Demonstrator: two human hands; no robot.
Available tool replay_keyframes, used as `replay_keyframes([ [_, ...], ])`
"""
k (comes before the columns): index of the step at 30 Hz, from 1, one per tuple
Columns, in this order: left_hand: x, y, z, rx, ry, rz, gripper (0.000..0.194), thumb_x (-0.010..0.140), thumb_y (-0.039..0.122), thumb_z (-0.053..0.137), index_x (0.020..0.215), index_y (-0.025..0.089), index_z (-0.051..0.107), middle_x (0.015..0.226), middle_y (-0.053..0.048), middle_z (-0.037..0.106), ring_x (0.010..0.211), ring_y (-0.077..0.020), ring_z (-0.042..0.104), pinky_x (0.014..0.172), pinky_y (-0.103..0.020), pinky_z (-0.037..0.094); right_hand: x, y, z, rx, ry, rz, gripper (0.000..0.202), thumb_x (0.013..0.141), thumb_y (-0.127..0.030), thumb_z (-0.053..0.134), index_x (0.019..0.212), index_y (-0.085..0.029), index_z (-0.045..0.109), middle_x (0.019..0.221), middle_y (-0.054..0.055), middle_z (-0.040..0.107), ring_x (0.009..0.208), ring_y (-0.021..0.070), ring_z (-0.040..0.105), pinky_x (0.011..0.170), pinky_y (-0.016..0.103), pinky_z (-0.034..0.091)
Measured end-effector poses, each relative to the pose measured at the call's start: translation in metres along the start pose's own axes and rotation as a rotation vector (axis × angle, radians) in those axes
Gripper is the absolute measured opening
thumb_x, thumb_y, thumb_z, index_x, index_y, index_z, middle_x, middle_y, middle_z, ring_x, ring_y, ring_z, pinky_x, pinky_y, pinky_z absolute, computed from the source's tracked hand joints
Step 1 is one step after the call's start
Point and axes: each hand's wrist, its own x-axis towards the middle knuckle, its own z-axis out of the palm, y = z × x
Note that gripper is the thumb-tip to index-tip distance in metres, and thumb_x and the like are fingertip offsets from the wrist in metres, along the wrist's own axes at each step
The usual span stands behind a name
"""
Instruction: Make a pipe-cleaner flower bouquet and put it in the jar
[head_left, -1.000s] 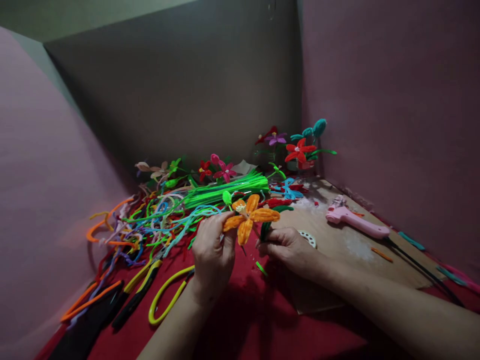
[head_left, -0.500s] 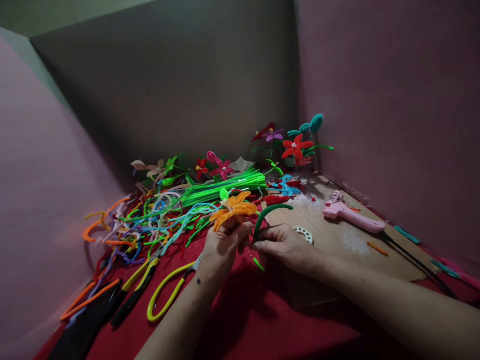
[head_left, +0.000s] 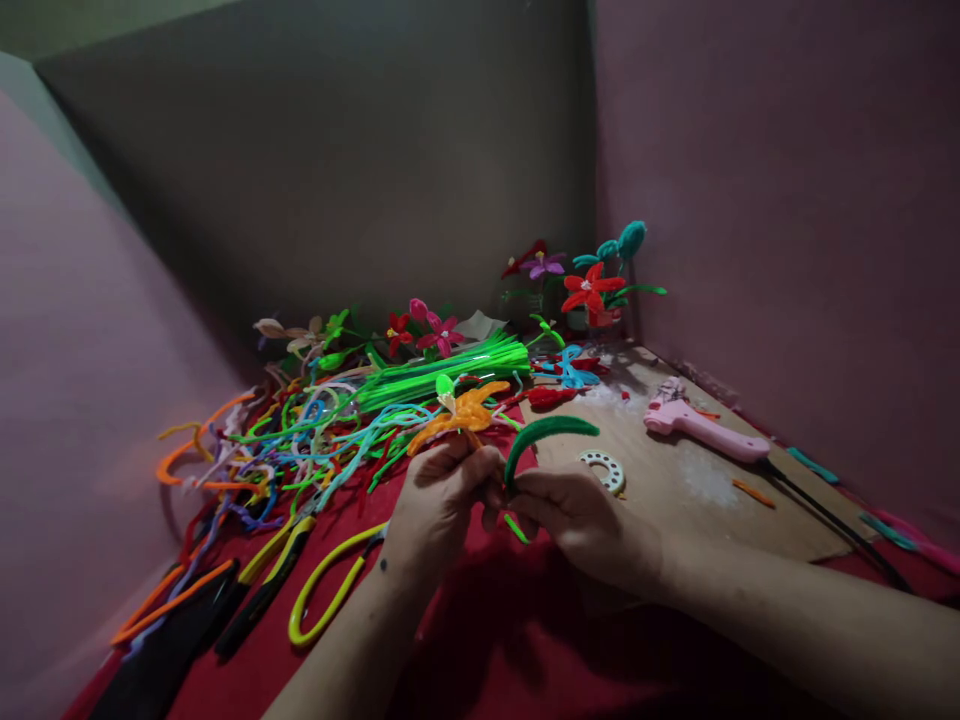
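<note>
My left hand (head_left: pixel 444 497) is closed around the base of an orange pipe-cleaner flower (head_left: pixel 466 410), whose petals spread above my fingers. Close beside it, my right hand (head_left: pixel 574 515) pinches the lower end of a dark green pipe-cleaner leaf (head_left: pixel 550 430) that curves up and to the right. The fingertips of both hands nearly meet, and what lies between them is partly hidden. A short light green pipe-cleaner piece (head_left: pixel 517 528) shows just below the fingertips. Yellow-handled scissors (head_left: pixel 330 590) lie left of my left wrist, their blades mostly covered.
Pliers (head_left: pixel 270 580) lie at the left, near tangled coloured pipe cleaners (head_left: pixel 262 450). A bright green bundle (head_left: pixel 442 375) lies behind my hands. On the cardboard (head_left: pixel 652 510) at right rest a pink glue gun (head_left: pixel 705 430) and a white ring with holes (head_left: pixel 604 470). Finished flowers (head_left: pixel 592 290) stand at the back.
The dark green leaf has turned, showing its broader side and reaching further right. The orange flower has tilted slightly in my left hand. The whole view has shifted a little.
</note>
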Motion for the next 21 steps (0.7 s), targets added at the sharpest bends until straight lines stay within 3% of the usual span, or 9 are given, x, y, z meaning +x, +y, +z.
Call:
replay_keyframes([
  [4,0.001,-0.002,-0.001,-0.150,-0.042,-0.055,0.017,0.067,0.026,0.069,0.065,0.012,0.061,0.050,0.000,0.058,0.038,-0.0100,0.050,0.031,-0.021,0.042,-0.005,0.003,-0.001,-0.179,0.010,-0.228,0.025,0.087,-0.015,0.039,0.074,-0.018,0.060,0.066,0.001,0.056,0.062,0.0103,0.049,0.061,0.022,0.041],
  [11,0.005,-0.002,-0.004,-0.123,-0.124,-0.082,0.021,0.065,0.029,0.071,0.065,0.010,0.061,0.047,0.000,0.056,0.036,-0.0102,0.050,0.031,-0.022,0.044,-0.010,0.016,0.005,-0.183,0.093,-0.397,0.030,0.083,-0.011,0.038,0.097,-0.023,0.062,0.082,0.004,0.065,0.074,0.0142,0.059,0.068,0.024,0.046],
  [16,0.012,0.003,-0.004,-0.079,-0.134,-0.070,0.019,0.066,0.029,0.070,0.064,0.012,0.062,0.048,0.000,0.055,0.038,-0.0100,0.050,0.035,-0.022,0.044,0.000,0.016,0.002,-0.214,0.079,-0.247,0.019,0.083,-0.017,0.045,0.085,-0.020,0.063,0.076,0.004,0.063,0.073,0.0149,0.058,0.068,0.025,0.046],
  [18,0.017,0.007,-0.007,-0.101,-0.166,-0.064,0.018,0.063,0.026,0.071,0.074,0.013,0.065,0.057,-0.001,0.059,0.043,-0.0098,0.052,0.040,-0.022,0.045,0.007,0.014,-0.002,-0.153,0.080,-0.206,0.018,0.084,-0.018,0.046,0.076,-0.019,0.062,0.071,0.002,0.061,0.070,0.0132,0.056,0.070,0.024,0.045],
  [21,0.031,0.014,-0.018,-0.034,-0.228,-0.065,0.031,0.056,0.020,0.074,0.086,0.015,0.066,0.071,-0.004,0.064,0.058,-0.0135,0.059,0.053,-0.025,0.048,0.014,0.008,-0.011,-0.054,0.155,-0.140,0.018,0.085,-0.021,0.046,0.072,-0.019,0.060,0.067,0.000,0.057,0.067,0.0118,0.054,0.068,0.023,0.044],
])
